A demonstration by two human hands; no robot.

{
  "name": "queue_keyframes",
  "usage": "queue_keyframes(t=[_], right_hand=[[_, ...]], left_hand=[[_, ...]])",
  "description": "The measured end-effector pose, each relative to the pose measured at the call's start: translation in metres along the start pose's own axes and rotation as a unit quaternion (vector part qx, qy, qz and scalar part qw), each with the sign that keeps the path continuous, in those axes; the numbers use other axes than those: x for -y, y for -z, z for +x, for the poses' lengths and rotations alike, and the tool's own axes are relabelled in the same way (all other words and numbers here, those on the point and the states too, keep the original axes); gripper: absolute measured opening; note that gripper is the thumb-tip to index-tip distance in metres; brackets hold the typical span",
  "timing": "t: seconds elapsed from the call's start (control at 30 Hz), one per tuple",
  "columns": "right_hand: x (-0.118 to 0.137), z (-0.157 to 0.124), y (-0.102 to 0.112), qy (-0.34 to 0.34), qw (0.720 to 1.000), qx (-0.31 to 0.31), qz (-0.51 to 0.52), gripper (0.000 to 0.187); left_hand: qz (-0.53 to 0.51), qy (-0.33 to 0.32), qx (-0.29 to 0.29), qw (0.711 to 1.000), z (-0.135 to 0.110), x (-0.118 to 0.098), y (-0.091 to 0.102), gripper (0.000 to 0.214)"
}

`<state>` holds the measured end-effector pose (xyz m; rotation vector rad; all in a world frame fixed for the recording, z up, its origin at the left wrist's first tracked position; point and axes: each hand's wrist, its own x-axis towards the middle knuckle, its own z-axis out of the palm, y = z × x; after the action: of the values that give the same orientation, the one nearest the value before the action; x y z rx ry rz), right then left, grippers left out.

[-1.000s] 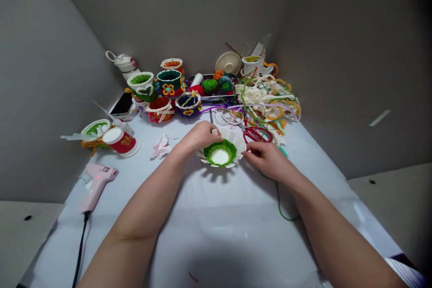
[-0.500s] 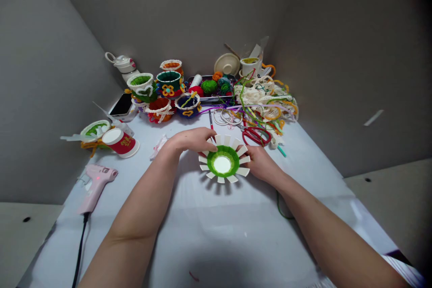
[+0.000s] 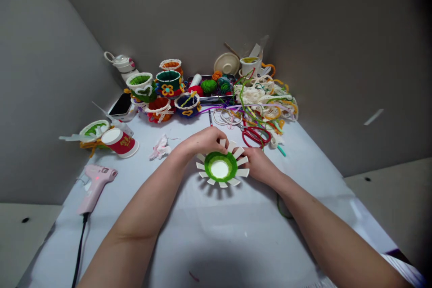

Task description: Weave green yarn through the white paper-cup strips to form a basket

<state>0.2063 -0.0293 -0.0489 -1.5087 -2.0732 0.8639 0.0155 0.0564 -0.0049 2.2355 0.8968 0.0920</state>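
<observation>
A paper cup (image 3: 206,173) with its wall cut into splayed white strips is held over the middle of the table, its mouth toward me. Green yarn is woven around the inside, leaving the round white bottom bare. At the cup's far rim, my left hand (image 3: 213,139) pinches between the strips with thumb and fingers. My right hand (image 3: 259,162) grips the right side, its fingertips hidden behind the strips. A dark green strand (image 3: 282,209) lies on the table beside my right forearm.
A pink glue gun (image 3: 96,186) with a black cord lies left, near a red-and-white paper cup (image 3: 122,143). Yarn-covered cups (image 3: 168,84) stand at the back. Red-handled scissors (image 3: 256,137) lie beyond my right hand, before tangled yarn (image 3: 266,94). Crumpled tissue (image 3: 161,147) sits left.
The woven cup has turned and shifted slightly left and nearer. My left hand has moved right along its far rim, uncovering the crumpled tissue. My right hand stays at the right side.
</observation>
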Motion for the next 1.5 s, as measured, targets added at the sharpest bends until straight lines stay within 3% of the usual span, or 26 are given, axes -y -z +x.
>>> queue_keyframes(t=[0.3,0.53,0.67,0.87,1.0,1.1,1.23,1.33,1.5], right_hand=[[-0.006,-0.001,0.014,0.017,0.998,-0.053,0.0,0.023],[0.001,-0.007,0.032,0.006,0.987,-0.135,0.088,0.026],[0.01,-0.012,0.034,0.058,0.982,-0.166,0.073,0.02],[0.011,-0.016,0.037,0.174,0.974,-0.146,0.002,0.014],[0.007,-0.015,0.038,0.116,0.979,-0.166,0.021,0.012],[0.001,-0.013,0.036,0.055,0.983,-0.171,0.024,0.021],[-0.006,-0.007,0.028,0.025,0.994,-0.108,-0.01,0.019],[-0.008,-0.004,0.02,0.031,0.998,-0.051,-0.021,0.018],[-0.004,-0.001,0.012,0.012,0.999,-0.029,-0.025,0.019]], left_hand=[[-0.019,0.09,-0.066,0.994,-0.004,-0.005,0.005,0.026],[0.023,0.097,-0.071,0.993,-0.005,-0.008,0.004,0.025],[0.026,0.106,-0.078,0.991,-0.005,-0.008,0.004,0.025],[0.024,0.113,-0.079,0.99,-0.006,-0.007,0.005,0.025],[0.019,0.119,-0.085,0.989,-0.006,-0.003,0.008,0.023],[0.014,0.121,-0.094,0.988,-0.006,0.0,0.008,0.023],[0.018,0.121,-0.104,0.987,-0.005,0.0,0.008,0.019],[0.009,0.128,-0.059,0.99,-0.007,-0.002,0.009,0.02],[-0.015,0.11,0.035,0.993,-0.013,-0.004,0.013,0.027]])
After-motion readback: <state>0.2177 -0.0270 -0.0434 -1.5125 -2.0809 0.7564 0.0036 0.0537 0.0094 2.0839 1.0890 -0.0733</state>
